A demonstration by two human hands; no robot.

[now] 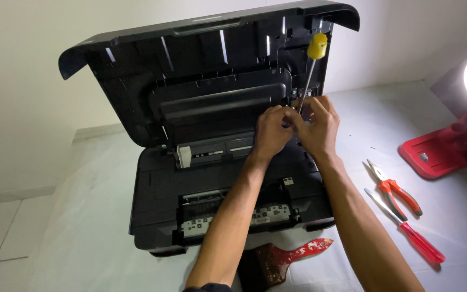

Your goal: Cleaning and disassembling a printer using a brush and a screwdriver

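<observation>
The yellow-handled steel screwdriver is gripped by the right hand; the left hand, pinched beside it, could be jabbed if the tip slips inside the open black plastic printer.

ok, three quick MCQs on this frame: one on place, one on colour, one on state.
1. Where do the pliers lie?
A. right of the printer
B. inside it
C. on the floor

2. What colour is the handle of the screwdriver at the hands?
A. red
B. yellow
C. black

3. The printer lid is:
A. shut
B. removed
C. raised

A: they lie on the table beside the red screwdriver.
B: the yellow handle stands above the left hand and right hand.
C: the lid stands up behind them.
</observation>
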